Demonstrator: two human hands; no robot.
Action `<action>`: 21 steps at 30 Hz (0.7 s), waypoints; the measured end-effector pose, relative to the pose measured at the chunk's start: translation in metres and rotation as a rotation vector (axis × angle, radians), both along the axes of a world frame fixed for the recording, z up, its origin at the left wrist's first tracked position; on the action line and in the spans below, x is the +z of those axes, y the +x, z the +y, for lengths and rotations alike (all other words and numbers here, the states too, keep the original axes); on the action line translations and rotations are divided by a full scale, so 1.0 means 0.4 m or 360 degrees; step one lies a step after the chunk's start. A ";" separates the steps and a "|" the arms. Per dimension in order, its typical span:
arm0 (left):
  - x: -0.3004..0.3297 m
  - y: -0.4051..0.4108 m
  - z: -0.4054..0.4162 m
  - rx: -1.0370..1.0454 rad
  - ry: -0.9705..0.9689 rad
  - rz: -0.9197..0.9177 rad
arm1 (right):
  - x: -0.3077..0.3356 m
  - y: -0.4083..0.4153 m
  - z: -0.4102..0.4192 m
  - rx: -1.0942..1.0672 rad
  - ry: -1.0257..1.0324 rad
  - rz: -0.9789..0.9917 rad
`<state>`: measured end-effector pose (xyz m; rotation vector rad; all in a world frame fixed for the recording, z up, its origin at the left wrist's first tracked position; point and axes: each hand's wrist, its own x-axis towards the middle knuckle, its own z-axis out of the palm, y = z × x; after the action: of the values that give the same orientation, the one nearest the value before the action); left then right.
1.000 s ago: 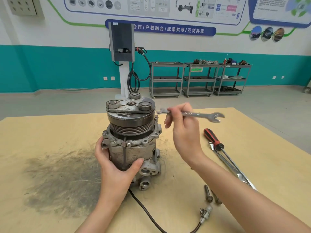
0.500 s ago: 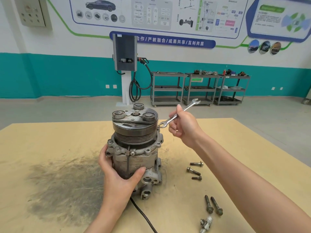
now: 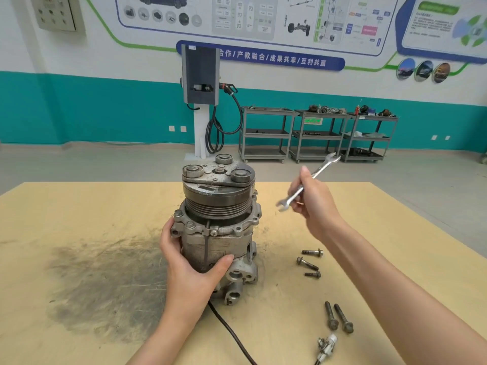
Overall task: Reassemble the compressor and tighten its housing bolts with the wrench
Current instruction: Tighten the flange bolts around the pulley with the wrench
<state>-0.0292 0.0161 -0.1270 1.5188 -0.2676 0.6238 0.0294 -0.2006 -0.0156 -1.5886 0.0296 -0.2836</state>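
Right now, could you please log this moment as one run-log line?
left hand grips upright grey metal compressor | right hand holds silver open-ended wrench clear of it | five loose bolts on table

1 head-worn camera looks forward and slightly down over the table [image 3: 79,206], close to the compressor [image 3: 218,227], toward the far wall [image 3: 79,106].

One compressor [image 3: 220,227], one wrench [image 3: 307,184], five loose bolts [image 3: 312,252], three carts [image 3: 266,134]
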 end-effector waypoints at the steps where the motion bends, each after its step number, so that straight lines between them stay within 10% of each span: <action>1: -0.001 0.001 0.000 -0.0003 -0.0002 -0.0004 | -0.005 -0.011 -0.021 -0.0079 -0.0255 -0.0007; 9: 0.002 -0.001 -0.001 -0.0038 -0.0031 0.0041 | -0.105 -0.138 -0.155 0.0225 -0.1309 0.0490; 21: 0.001 -0.002 -0.001 -0.0029 -0.0038 0.0022 | -0.183 -0.165 -0.184 0.0093 -0.1401 0.0499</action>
<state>-0.0302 0.0158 -0.1267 1.4958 -0.2625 0.6003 -0.0367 -0.2744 -0.0890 -2.4931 0.1117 0.0211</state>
